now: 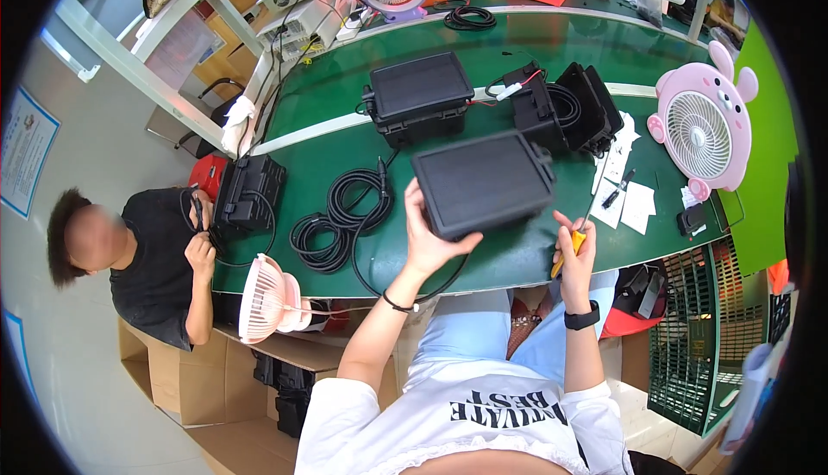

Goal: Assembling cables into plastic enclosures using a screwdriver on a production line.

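Note:
My left hand [429,238] grips a black lidded plastic case [485,183] by its near left corner, thumb along the front edge. The case is tilted above the green table's front edge. In my right hand [580,264] is a screwdriver [577,240] with a yellow handle, its thin shaft pointing up and away, just right of the case. A black cable [366,287] runs from the coils past my left wrist. Beyond the held case stands another closed black case [420,87]. To its right sits an open black case [565,108] with coiled cable and red wires.
Coiled black cable [345,207] lies left of my hands. A pink fan [697,134], white papers [636,203] and a marker [618,188] are at right. A pale pink fan [269,301] stands by the front edge. At left a co-worker [155,255] handles cable beside another black case [250,190].

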Motion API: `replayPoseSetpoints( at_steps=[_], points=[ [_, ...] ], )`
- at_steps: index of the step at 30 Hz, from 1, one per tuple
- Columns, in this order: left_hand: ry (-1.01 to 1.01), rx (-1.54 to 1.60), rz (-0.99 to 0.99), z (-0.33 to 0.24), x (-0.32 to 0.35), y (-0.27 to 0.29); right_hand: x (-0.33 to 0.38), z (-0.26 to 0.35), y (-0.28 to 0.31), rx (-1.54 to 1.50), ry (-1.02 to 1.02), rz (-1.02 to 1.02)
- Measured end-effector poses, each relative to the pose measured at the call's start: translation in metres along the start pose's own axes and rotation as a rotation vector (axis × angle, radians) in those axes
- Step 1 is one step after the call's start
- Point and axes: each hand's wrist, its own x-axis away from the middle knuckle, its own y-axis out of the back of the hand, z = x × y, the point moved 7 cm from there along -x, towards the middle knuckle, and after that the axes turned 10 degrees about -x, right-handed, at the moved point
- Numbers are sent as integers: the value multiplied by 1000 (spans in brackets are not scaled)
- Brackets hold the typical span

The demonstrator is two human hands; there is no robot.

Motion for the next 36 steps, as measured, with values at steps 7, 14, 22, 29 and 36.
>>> replayPoseSetpoints(
  at_steps=[7, 14, 22, 29, 36],
  points=[
    [244, 104, 357, 12, -23, 34, -1, 1, 7, -41, 6, -10],
    [147, -443, 41, -3, -109, 108, 0, 2, 12, -46, 13, -13],
    [-489, -1221, 278, 19, -184, 6, -2, -2, 3, 19, -6, 81],
    [-243, -1351, 160, 49, -193, 8, -2, -1, 6, -8, -35, 82],
    [260, -1643, 129, 102, -188, 96, -4, -1, 5, -13, -39, 104]
  ],
)
